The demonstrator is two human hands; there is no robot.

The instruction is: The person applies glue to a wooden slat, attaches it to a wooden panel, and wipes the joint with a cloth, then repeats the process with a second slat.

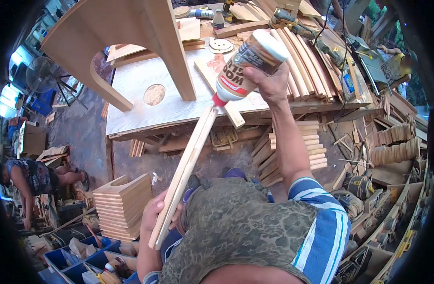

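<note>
My right hand (270, 81) is wrapped round a white bottle of wood glue (236, 71), tipped with its red nozzle down. The nozzle is right at the far end of a long wooden strip (186, 170). My left hand (161, 213) grips this strip near its lower end, and it slants up and away to the workbench edge. A groove or line runs along the strip's upper face. Behind the nozzle, a short flat board (233, 115) juts over the bench edge.
A large curved wooden panel with legs (127, 38) stands on the workbench (132, 116). Rounded wooden strips (302, 66) lie stacked at the bench's right. Stacked wooden pieces (120, 208) and a blue divided box (61, 258) are at lower left. Another person (37, 177) bends at far left.
</note>
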